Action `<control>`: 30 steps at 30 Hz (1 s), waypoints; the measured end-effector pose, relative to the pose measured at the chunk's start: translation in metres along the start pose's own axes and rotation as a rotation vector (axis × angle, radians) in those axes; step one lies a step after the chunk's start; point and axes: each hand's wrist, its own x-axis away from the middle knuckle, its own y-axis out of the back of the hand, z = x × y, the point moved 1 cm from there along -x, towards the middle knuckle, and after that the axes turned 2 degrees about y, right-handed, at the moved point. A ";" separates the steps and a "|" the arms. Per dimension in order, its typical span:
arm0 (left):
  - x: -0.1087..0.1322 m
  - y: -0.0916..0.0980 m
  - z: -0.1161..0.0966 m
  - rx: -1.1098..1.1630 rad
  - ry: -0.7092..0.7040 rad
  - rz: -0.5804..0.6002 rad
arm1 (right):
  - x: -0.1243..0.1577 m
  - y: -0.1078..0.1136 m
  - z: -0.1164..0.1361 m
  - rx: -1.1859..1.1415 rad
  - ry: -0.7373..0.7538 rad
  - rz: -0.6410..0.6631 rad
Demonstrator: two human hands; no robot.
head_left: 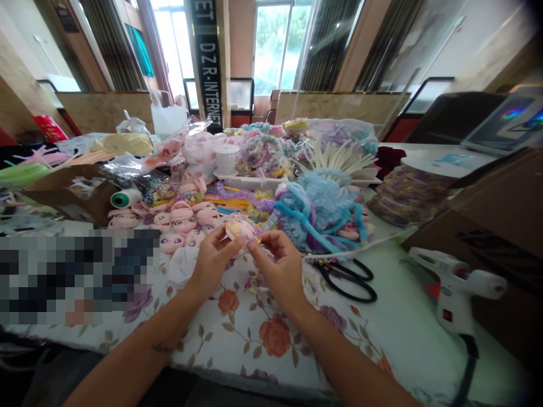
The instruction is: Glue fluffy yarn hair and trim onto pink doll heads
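Over the flowered tablecloth (203, 350), both hands hold a small rounded pink piece (241, 228) with yellow and lilac trim, perhaps a doll head. My left hand (214, 257) pinches its left side, fingers curled. At its lower right edge, the thumb and fingers of my right hand (282, 263) are closed on it. The hands hide part of the piece. Several pink doll heads (183, 221) with painted faces lie just beyond my left hand. White fabric (183, 264) rests beside my left wrist. Below the hands lies a small strip of colourful trim (257, 281).
Black-handled scissors (350, 280) lie right of my right hand. A white glue gun (456, 288) stands farther right, by a cardboard box (487, 226). Blue fluffy yarn (322, 209), a thread spool (126, 198) and a large trim reel (409, 192) crowd the table behind.
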 end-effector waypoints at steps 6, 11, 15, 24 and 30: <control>-0.001 -0.001 0.004 0.053 -0.015 0.048 | -0.005 0.002 0.002 -0.045 -0.033 -0.042; -0.001 -0.001 0.005 0.045 -0.017 -0.009 | -0.003 0.002 0.001 -0.028 -0.040 -0.035; 0.000 -0.001 0.003 0.010 -0.044 -0.046 | -0.001 0.001 0.000 -0.012 0.003 0.001; 0.003 -0.002 -0.002 -0.021 -0.098 -0.113 | 0.003 -0.003 0.000 -0.045 0.032 0.005; 0.001 -0.003 0.003 0.018 -0.053 -0.081 | 0.000 -0.001 0.000 -0.056 0.015 -0.028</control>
